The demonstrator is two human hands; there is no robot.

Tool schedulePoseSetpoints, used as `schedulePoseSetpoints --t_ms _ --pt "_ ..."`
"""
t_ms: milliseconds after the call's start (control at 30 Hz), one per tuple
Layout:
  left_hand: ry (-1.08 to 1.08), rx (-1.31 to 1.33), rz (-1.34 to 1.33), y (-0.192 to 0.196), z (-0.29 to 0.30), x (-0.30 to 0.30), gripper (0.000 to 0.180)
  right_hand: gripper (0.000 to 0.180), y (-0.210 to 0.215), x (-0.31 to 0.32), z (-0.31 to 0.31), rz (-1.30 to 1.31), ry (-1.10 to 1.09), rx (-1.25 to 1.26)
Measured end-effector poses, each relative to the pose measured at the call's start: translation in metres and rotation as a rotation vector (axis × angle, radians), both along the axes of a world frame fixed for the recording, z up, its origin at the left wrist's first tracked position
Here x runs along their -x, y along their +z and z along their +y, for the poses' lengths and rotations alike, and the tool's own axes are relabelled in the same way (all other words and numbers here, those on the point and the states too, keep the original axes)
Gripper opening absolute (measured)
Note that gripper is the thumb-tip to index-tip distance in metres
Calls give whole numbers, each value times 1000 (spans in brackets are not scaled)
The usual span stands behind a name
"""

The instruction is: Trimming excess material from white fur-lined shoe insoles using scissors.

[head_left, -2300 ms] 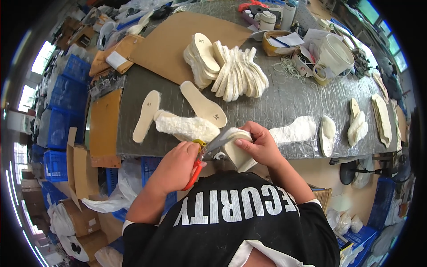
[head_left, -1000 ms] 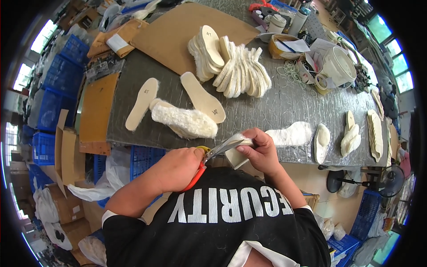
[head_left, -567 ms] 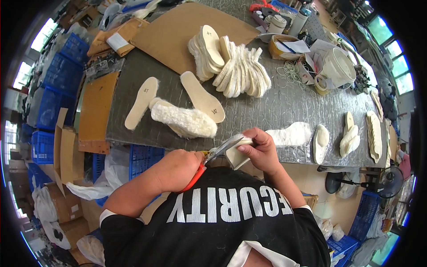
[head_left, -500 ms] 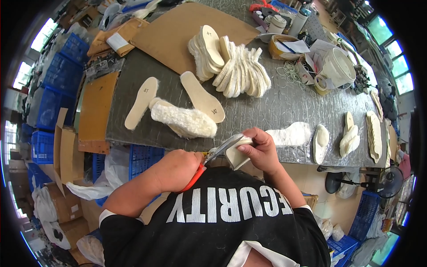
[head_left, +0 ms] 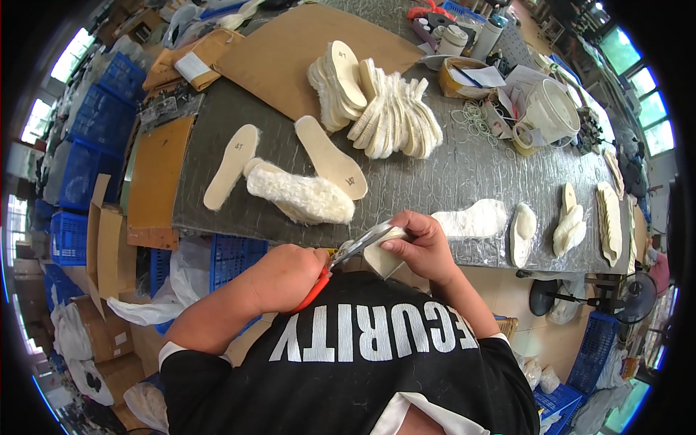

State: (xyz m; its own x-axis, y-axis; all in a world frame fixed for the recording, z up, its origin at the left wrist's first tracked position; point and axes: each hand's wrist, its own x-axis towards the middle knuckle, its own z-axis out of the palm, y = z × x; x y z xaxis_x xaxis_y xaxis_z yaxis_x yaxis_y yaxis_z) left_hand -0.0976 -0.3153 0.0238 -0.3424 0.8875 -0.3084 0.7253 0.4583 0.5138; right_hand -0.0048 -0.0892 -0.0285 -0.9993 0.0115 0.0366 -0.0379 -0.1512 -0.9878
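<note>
In front of my chest, my left hand (head_left: 291,274) is closed round the red handles of a pair of scissors (head_left: 312,291). Their metal blades point up and to the right, against the edge of a cream insole (head_left: 382,259). My right hand (head_left: 422,243) pinches that insole between thumb and fingers, and it is bent in the grip. On the table just beyond lie a fleecy insole stack (head_left: 301,194), a flat insole (head_left: 330,159) and another flat one (head_left: 232,167). A white fleece insole (head_left: 475,219) rests right of my right hand.
Insole piles (head_left: 395,109) stand farther back, beside a brown board (head_left: 290,51). Several insoles (head_left: 523,235) line the table's right side. A white bucket (head_left: 554,109), a tub (head_left: 464,78) and loose rubber bands (head_left: 475,119) crowd the back right. Blue crates (head_left: 112,109) stand left.
The held insole and my right hand have shifted slightly left and tilted. The scissor blades have changed angle a little at its edge. The insoles on the table stay put.
</note>
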Motion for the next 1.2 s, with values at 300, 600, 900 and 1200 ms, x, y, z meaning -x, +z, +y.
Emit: schedulePoseSetpoints --t_ms 300,600,900,1200 --pt "148 -116 -11 3 -4 3 21 12 4 3 -3 -59 -39 53" --pt "79 -187 42 1 -10 2 28 15 17 4 2 -91 107 32" --pt "45 -76 9 0 -8 2 24 15 15 7 2 81 125 -104" --pt "57 -64 9 1 -4 2 18 14 12 6 2 121 53 -98"
